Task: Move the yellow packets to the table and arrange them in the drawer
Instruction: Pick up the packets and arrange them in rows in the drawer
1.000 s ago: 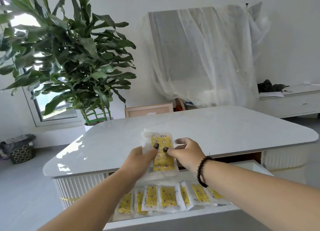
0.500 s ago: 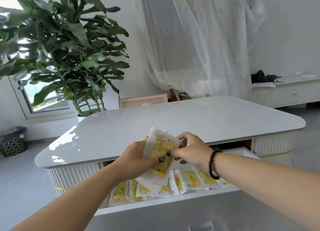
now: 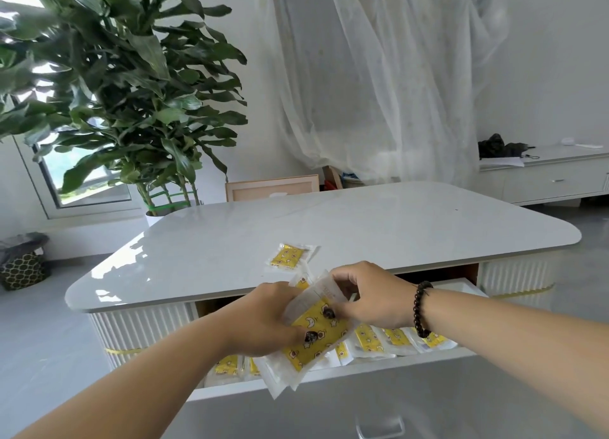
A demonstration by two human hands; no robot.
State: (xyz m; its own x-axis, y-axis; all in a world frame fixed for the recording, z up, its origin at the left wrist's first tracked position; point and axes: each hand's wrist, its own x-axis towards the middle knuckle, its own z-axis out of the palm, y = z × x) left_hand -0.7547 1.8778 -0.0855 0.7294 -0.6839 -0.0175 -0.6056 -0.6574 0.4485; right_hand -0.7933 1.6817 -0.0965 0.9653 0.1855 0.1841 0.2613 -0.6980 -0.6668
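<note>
both hands grasp a stack of packets (image 3: 313, 336) over the open drawer (image 3: 329, 377): left hand (image 3: 263, 320) pinches the stack, right hand (image 3: 369, 295) pinches the top one. peel singly, keep them flat. one packet (image 3: 287, 256) lies on the worktop (image 3: 362, 227).

This is a room in a home, a living room by its look, centred on a low white table (image 3: 346, 227) with a glossy rounded top and fluted sides. Behind the table's far left corner a tall leafy potted plant (image 3: 131, 92) stands by a window (image 3: 82, 181), and behind its far edge a piece of furniture is draped in a sheer white dust sheet (image 3: 395, 82). To the table's far right a long low white cabinet (image 3: 553, 181) runs along the wall, and to its left a small patterned bin (image 3: 23, 267) sits on the pale grey floor.
</note>
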